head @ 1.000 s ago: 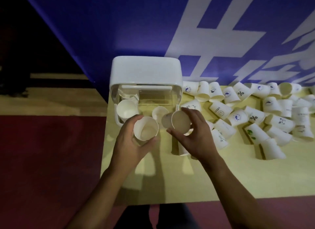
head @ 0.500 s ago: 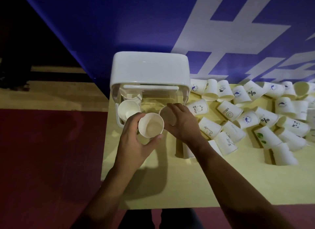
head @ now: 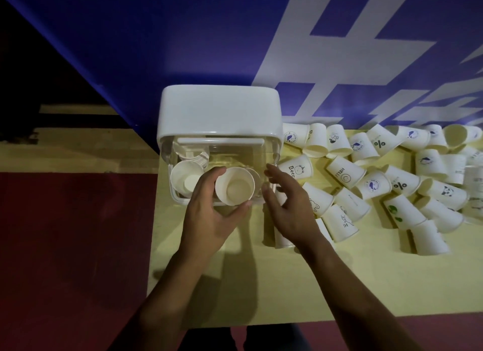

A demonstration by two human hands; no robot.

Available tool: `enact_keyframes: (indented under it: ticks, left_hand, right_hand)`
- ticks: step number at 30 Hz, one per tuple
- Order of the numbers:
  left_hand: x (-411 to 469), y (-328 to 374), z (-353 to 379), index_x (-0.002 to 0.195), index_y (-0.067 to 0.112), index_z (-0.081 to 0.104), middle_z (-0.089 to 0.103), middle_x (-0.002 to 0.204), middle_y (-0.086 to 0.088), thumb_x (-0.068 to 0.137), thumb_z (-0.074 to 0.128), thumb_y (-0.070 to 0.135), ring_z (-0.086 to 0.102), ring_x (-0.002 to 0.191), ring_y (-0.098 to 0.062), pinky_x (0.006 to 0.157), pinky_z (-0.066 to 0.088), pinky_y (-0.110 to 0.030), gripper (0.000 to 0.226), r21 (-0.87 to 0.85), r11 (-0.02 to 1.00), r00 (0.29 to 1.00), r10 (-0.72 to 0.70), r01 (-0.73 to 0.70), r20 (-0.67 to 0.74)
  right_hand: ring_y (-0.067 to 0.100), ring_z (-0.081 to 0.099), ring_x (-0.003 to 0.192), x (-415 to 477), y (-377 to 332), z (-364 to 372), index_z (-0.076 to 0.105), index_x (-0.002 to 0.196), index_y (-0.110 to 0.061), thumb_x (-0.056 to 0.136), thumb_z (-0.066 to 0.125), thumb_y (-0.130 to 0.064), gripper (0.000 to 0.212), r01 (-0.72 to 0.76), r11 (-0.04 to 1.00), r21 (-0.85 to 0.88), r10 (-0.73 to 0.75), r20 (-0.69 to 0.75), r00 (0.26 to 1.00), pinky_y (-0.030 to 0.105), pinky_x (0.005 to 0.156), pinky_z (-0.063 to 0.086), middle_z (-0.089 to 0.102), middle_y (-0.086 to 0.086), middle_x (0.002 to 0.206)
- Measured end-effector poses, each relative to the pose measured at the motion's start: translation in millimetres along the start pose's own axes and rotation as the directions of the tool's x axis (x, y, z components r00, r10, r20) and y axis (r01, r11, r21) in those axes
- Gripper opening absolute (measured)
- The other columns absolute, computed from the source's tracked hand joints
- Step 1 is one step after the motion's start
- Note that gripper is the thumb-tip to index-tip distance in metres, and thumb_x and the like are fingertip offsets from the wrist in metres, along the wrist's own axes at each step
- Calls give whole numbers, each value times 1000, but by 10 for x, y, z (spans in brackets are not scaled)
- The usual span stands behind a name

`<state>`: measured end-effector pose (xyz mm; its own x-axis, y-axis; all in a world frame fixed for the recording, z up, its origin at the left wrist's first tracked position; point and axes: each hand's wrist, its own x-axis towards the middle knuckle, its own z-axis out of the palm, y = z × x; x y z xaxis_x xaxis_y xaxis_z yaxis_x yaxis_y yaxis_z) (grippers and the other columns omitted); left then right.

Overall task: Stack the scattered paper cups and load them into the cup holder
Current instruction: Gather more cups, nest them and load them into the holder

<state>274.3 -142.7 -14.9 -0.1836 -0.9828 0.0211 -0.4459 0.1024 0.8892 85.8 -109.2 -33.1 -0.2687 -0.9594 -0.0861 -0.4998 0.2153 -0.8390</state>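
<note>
Paper cups (head: 397, 186) lie scattered on their sides across the right of the yellow table (head: 274, 285), many of them touching. With our left hand (head: 209, 220) we grip a white cup (head: 234, 186), mouth up, thumb and fingers curled round its wall, at the open front of the cup holder (head: 220, 115). A second cup (head: 186, 178) sits in the holder's left side. Our right hand (head: 291, 209) hovers just beside the holder's front right corner, fingers loosely spread, holding nothing.
</note>
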Motion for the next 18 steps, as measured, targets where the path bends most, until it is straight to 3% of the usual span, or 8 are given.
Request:
enact_keyframes:
  ticks: [2,5,7,10,13,16,18]
  left_hand:
    - [84,51,85,136,23,54,60,132,9,75,86,47,58,123,-13,95,54,-40,73,-3,1000,999,-15,15,37]
    - [205,68,203,135,28,51,57,130,9,75,88,43,57,120,-13,96,53,-41,72,52,998,998,-28,25,50]
    - [259,37,247,137,27,52,57,131,8,75,88,43,56,122,-13,99,51,-38,74,65,997,997,-37,33,63]
    - [312,-44,307,141,24,52,56,135,7,77,87,43,52,125,-10,101,45,-21,75,113,993,994,-47,36,95]
    - [350,-142,386,146,23,50,53,141,5,79,86,41,46,126,-5,93,29,2,78,165,984,991,-79,60,109]
    - [391,-228,472,148,21,49,51,143,3,80,85,38,44,129,-7,93,26,-2,79,212,973,988,-111,85,109]
    - [421,-280,524,146,19,51,51,143,0,78,87,35,48,131,-14,98,27,-9,78,247,965,987,-117,87,110]
  right_hand:
    - [1,58,127,-22,-91,-48,57,145,-26,101,61,-40,46,-40,991,130,41,1,999,32,105,50,65,-11,136]
    - [4,59,125,24,-122,-65,60,140,-30,103,58,-42,39,-23,990,143,22,10,1000,40,103,52,66,-17,131]
    - [3,59,125,65,-97,-62,61,139,-28,104,58,-37,36,-13,988,152,10,22,1000,36,103,51,66,-16,131]
    - [3,57,127,122,-34,-33,62,139,-23,104,61,-28,36,19,990,141,-26,52,998,27,105,46,65,-13,133]
    - [0,56,127,179,60,23,60,141,-24,104,60,-27,37,28,996,86,-35,76,997,22,105,45,65,-11,135]
    - [-4,55,119,228,127,88,59,142,-23,105,58,-25,38,9,1000,25,-11,81,997,11,100,40,63,-13,130]
    - [2,56,118,262,178,127,59,142,-20,104,57,-24,38,10,1000,-21,-8,80,997,14,99,42,65,-6,130]
